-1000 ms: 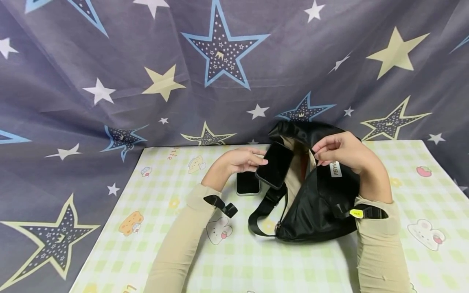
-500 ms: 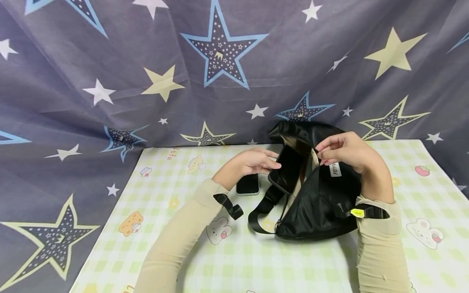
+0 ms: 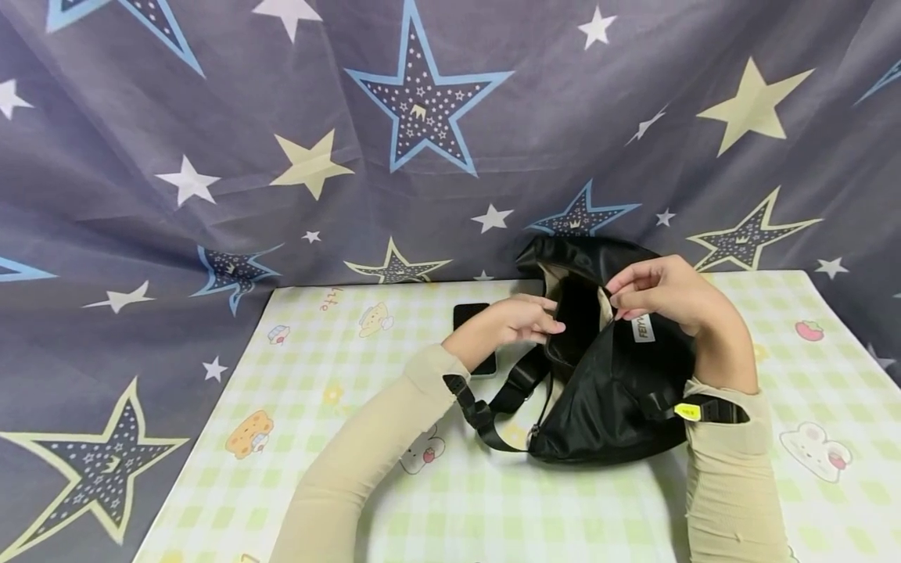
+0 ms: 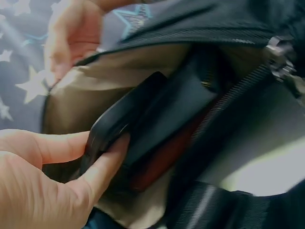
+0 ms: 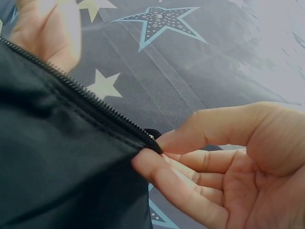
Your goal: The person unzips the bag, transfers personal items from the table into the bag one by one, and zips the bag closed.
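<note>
The left hand (image 3: 524,319) had its grip clamped on a black phone (image 4: 119,112), thumb to one face and finger to the other, so the phone stood on edge in the mouth of the black bag (image 3: 651,391). Held slantwise like that, it lined up with the long, narrow opening, probably because its thin side passed the sides of the mouth most easily.

The right hand (image 3: 669,295) had its grip together on the bag's zipped rim, near one end of the opening. That pinch seemed meant to hold the soft wall outward; the bag looked too limp to gape by itself, and the pull left the beige lining (image 4: 109,93) exposed.

Beside the phone, inside the bag, leaned a dark item with a reddish-brown side (image 4: 164,164); what it was, I could not tell. The phone occupied the space between it and the lining.

A second phone (image 3: 470,314) lay flat on the counter (image 3: 521,508), partly hidden behind the left hand and wrist, within easy reach. The bag's strap (image 3: 521,385) trailed outside the mouth, leaving the way in largely unblocked.
</note>
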The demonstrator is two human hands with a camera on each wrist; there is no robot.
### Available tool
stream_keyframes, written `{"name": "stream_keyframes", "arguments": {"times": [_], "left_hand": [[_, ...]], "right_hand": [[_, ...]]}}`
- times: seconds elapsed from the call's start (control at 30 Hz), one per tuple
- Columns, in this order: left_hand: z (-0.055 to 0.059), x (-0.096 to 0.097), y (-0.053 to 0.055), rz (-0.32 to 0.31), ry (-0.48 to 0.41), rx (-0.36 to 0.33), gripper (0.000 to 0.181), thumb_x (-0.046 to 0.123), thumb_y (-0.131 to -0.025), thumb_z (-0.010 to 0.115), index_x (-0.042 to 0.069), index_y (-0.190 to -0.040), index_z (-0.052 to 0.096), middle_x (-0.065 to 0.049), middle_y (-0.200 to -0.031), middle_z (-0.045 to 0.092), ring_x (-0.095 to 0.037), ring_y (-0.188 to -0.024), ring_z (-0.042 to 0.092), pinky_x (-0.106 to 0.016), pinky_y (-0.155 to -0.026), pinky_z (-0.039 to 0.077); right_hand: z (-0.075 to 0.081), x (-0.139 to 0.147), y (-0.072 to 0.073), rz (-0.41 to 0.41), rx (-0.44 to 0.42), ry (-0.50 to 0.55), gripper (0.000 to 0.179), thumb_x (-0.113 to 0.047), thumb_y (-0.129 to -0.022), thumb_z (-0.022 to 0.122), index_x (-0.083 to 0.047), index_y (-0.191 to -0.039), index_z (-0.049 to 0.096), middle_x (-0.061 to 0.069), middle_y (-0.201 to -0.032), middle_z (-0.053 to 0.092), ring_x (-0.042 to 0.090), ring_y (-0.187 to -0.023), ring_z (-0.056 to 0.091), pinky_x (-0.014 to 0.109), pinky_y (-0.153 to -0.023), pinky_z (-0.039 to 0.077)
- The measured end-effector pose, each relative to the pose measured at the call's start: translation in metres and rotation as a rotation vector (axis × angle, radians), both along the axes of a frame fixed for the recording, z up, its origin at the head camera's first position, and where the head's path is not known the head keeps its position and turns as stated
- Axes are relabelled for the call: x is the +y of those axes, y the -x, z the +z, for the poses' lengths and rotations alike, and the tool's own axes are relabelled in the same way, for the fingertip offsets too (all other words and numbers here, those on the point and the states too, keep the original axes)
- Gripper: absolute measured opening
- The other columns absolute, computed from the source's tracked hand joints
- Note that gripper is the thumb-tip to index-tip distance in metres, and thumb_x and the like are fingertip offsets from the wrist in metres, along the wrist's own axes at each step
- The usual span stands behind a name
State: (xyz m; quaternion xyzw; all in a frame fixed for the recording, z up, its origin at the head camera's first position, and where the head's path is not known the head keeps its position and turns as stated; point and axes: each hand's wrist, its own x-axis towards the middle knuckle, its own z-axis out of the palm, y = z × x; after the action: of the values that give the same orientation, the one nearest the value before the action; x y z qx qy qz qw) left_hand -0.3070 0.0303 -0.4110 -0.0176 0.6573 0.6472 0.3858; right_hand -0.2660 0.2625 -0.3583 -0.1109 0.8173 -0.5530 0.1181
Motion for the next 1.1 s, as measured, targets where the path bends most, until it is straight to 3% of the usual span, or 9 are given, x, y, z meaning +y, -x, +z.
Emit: {"name": "stream_keyframes", "arguments": {"times": [0.23,0.33,0.43,0.47,0.53,0.63,0.77,0.93,1.1], "left_hand": [[-0.007,0.006,-0.001,-0.067,0.062,-0.009,0.071,-0.017,-0.095,0.052,-0.006,-0.158,0.022,-0.031,-0.153,0.043,-0.038,-0.144,0.044,-0.048,-0.120,0.036],[-0.006,0.006,0.001,-0.095,0.114,-0.008,0.064,-0.018,-0.095,0.051,-0.008,-0.155,0.030,-0.030,-0.147,0.051,-0.040,-0.141,0.047,-0.047,-0.116,0.042],[-0.005,0.007,0.003,-0.124,0.166,-0.003,0.026,-0.018,-0.095,0.053,-0.010,-0.119,0.058,-0.023,-0.120,0.066,-0.035,-0.124,0.061,-0.044,-0.111,0.048],[-0.005,0.008,0.004,-0.132,0.177,0.001,0.013,-0.017,-0.094,0.055,-0.008,-0.103,0.060,-0.019,-0.108,0.067,-0.033,-0.115,0.064,-0.043,-0.110,0.049],[-0.005,0.009,0.003,-0.156,0.197,0.018,0.021,-0.016,-0.094,0.058,-0.002,-0.081,0.049,-0.012,-0.092,0.059,-0.027,-0.101,0.064,-0.042,-0.108,0.051],[-0.005,0.011,0.003,-0.203,0.195,0.052,0.007,-0.015,-0.093,0.059,-0.013,-0.100,0.059,-0.019,-0.111,0.063,-0.026,-0.105,0.064,-0.041,-0.107,0.052],[-0.005,0.013,0.004,-0.272,0.196,0.064,0.054,-0.016,-0.095,0.056,-0.018,-0.146,0.039,-0.033,-0.146,0.049,-0.030,-0.110,0.064,-0.042,-0.109,0.049],[-0.002,0.014,0.009,-0.310,0.237,0.042,0.045,-0.017,-0.095,0.054,-0.017,-0.139,0.048,-0.036,-0.138,0.056,-0.022,-0.080,0.065,-0.039,-0.107,0.052],[-0.002,0.015,0.009,-0.280,0.256,0.055,0.035,-0.017,-0.094,0.056,-0.017,-0.129,0.055,-0.028,-0.107,0.070,-0.017,-0.068,0.065,-0.023,-0.072,0.061]], "right_hand": [[0.002,0.001,0.000,-0.006,-0.001,0.030,0.025,0.005,-0.092,0.066,0.020,-0.112,0.062,-0.007,-0.076,0.073,0.009,-0.069,0.071,0.028,-0.068,0.062],[0.002,0.001,0.000,-0.010,-0.001,0.025,0.024,0.005,-0.092,0.066,0.019,-0.112,0.062,-0.007,-0.077,0.073,0.010,-0.069,0.072,0.028,-0.068,0.062],[0.002,0.001,0.000,-0.012,-0.001,0.014,0.025,0.004,-0.092,0.066,0.019,-0.112,0.063,-0.007,-0.076,0.073,0.009,-0.069,0.072,0.029,-0.068,0.063],[0.001,0.000,0.000,-0.011,0.000,0.012,0.025,0.004,-0.092,0.066,0.018,-0.112,0.063,-0.008,-0.076,0.073,0.009,-0.069,0.072,0.030,-0.068,0.063],[0.001,0.000,0.000,-0.010,0.003,0.012,0.025,0.004,-0.092,0.066,0.018,-0.112,0.063,-0.008,-0.076,0.072,0.009,-0.069,0.072,0.029,-0.068,0.063],[0.000,0.000,0.000,-0.008,0.008,0.016,0.024,0.005,-0.092,0.066,0.018,-0.111,0.063,-0.008,-0.076,0.072,0.009,-0.068,0.071,0.029,-0.067,0.063],[0.000,0.000,-0.001,-0.006,0.014,0.020,0.023,0.005,-0.092,0.065,0.018,-0.110,0.063,-0.008,-0.076,0.072,0.009,-0.068,0.071,0.029,-0.066,0.063],[-0.001,0.000,-0.002,-0.005,0.019,0.012,0.024,0.004,-0.092,0.066,0.018,-0.111,0.063,-0.008,-0.076,0.072,0.010,-0.069,0.072,0.029,-0.067,0.063],[0.000,-0.001,-0.003,-0.005,0.026,0.012,0.025,0.005,-0.092,0.066,0.019,-0.112,0.062,-0.008,-0.076,0.072,0.010,-0.069,0.071,0.029,-0.067,0.062]]}}
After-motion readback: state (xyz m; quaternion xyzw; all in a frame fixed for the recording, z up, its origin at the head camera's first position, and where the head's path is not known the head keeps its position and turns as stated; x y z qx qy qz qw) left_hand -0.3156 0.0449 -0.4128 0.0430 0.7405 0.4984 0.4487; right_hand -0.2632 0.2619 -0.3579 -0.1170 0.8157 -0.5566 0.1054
